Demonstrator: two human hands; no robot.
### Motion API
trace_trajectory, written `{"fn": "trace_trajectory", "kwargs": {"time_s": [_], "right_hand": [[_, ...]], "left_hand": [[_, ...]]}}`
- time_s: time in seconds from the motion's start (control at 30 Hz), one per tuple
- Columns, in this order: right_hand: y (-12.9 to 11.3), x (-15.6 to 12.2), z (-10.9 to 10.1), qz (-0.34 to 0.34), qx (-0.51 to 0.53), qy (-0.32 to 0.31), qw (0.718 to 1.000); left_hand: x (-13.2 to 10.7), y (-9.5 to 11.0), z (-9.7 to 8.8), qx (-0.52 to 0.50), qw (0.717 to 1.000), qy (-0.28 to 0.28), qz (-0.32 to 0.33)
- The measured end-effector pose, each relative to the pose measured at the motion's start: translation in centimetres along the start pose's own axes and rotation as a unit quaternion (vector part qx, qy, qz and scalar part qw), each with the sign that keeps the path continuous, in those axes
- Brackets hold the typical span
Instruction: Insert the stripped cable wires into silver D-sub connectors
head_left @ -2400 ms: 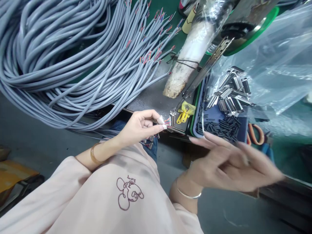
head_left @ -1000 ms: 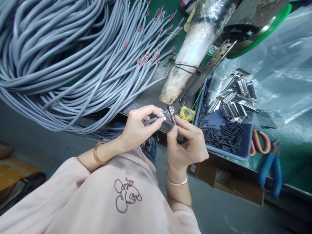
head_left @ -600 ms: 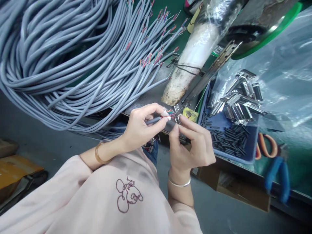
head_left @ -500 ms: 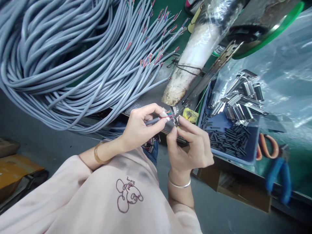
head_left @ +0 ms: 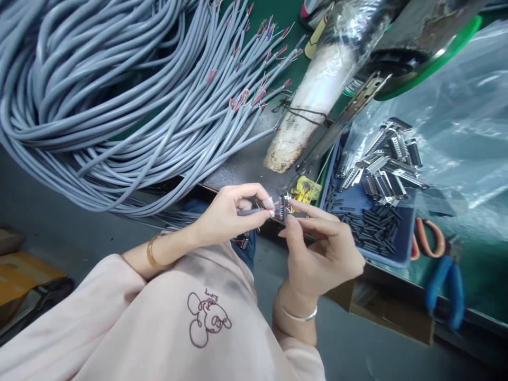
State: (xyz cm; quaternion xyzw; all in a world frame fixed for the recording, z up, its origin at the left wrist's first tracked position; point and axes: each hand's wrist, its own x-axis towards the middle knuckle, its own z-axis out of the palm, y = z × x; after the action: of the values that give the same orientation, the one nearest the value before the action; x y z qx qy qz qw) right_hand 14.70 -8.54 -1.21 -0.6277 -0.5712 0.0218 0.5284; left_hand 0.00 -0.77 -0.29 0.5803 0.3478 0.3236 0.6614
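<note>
My left hand (head_left: 228, 214) pinches the end of a thin grey cable (head_left: 248, 211), whose coloured wires stick out past my fingertips. Those wires run into a small metal connector (head_left: 282, 207). My right hand (head_left: 323, 248) is closed, with thumb and forefinger pinched on that connector from the right. Both hands meet just in front of the bench edge, above my lap. A few more connectors (head_left: 243, 241) show below my left hand.
A large bundle of grey cables (head_left: 99, 95) with stripped coloured ends covers the left of the bench. A blue tray (head_left: 397, 254) holds metal connectors (head_left: 384, 159) and black tube pieces (head_left: 369, 227). Blue pliers (head_left: 442, 291), orange-handled cutters (head_left: 426, 238), a yellow clip (head_left: 304, 189), a plastic-wrapped machine arm (head_left: 313, 100) and a clear bag (head_left: 456, 121) lie right.
My right hand came back from the tray on the right and closed on the connector at the cable end. Both hands then dropped slightly toward me.
</note>
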Motion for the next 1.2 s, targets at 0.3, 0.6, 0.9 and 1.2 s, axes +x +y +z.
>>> {"fn": "trace_trajectory", "kwargs": {"time_s": [0.3, 0.6, 0.9, 1.2], "right_hand": [[-0.7, -0.2, 0.1, 0.009, 0.035, -0.03, 0.999], [0.2, -0.7, -0.1, -0.123, -0.058, 0.063, 0.989], [0.3, -0.6, 1.2, -0.115, -0.093, 0.022, 0.989], [0.2, 0.8, 1.5, -0.097, -0.061, 0.032, 0.993]], "left_hand": [[-0.6, -0.3, -0.1, -0.003, 0.999, -0.035, 0.001], [-0.3, -0.7, -0.5, -0.13, 0.99, -0.035, -0.043], [0.5, -0.3, -0.2, -0.102, 0.994, 0.022, -0.018], [1.6, 0.1, 0.3, -0.056, 0.995, 0.071, 0.041]]}}
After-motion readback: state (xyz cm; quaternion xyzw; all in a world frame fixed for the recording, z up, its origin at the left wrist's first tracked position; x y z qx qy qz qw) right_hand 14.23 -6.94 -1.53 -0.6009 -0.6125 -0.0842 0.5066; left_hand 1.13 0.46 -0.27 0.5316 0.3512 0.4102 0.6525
